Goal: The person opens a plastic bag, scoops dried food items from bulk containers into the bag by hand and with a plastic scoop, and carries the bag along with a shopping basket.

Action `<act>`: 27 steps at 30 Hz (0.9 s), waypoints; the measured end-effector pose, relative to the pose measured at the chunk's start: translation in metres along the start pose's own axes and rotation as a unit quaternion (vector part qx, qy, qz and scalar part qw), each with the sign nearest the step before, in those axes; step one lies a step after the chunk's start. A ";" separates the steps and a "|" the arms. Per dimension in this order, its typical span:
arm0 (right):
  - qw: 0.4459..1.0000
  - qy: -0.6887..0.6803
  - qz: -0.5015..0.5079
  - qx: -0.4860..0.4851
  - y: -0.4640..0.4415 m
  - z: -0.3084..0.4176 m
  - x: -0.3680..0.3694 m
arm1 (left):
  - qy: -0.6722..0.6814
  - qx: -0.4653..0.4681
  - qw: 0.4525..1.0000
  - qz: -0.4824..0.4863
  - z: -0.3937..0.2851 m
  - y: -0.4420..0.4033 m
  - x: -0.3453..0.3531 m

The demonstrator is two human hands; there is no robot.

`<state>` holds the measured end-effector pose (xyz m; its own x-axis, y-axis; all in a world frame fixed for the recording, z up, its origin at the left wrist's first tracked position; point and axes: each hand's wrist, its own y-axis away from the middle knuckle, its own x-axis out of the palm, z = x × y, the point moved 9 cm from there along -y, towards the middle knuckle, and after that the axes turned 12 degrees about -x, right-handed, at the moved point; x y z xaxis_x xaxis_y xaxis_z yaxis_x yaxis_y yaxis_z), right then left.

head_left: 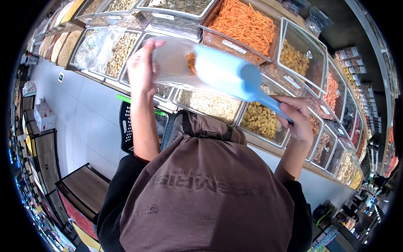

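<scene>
My left hand (142,67) grips the edge of a translucent plastic bag (170,59), holding it out over the food bins. My right hand (297,116) is wrapped round the handle of a light blue scoop (228,73), which is blurred by motion. The scoop's front end is at the bag's mouth; whether it reaches inside is hard to tell. Some orange strips (191,63) show in the bag beside the scoop's tip. They resemble the shredded orange strips (243,25) heaped in a clear bin just beyond the scoop.
Clear bins of peanuts (119,54), pale flakes (208,105) and yellow pieces (260,119) line the near row. A tilted clear lid (303,54) covers a bin at the right. Below my left arm stands a black shopping basket (126,126). A wooden stand (84,189) is at lower left.
</scene>
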<state>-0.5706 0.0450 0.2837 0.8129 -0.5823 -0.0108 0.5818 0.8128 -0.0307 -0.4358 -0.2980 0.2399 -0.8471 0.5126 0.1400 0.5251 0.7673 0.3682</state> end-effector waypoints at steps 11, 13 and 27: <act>0.914 -0.383 -0.054 -0.120 0.025 -0.033 -0.023 | 0.032 0.025 0.997 -0.063 0.010 -0.011 -0.044; 0.929 -0.307 -0.180 -0.097 0.039 -0.053 -0.051 | 0.020 0.025 0.996 -0.084 0.009 -0.012 -0.056; 0.767 0.554 -0.323 -0.022 0.130 -0.167 -0.016 | 0.085 -0.064 0.994 -0.032 0.033 -0.024 -0.052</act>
<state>-0.5125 0.1566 0.1125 -0.1818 -0.5414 -0.8209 0.8321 0.3601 -0.4218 -0.4017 -0.3304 0.1930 -0.8858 0.3831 0.2619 0.4640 0.7360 0.4930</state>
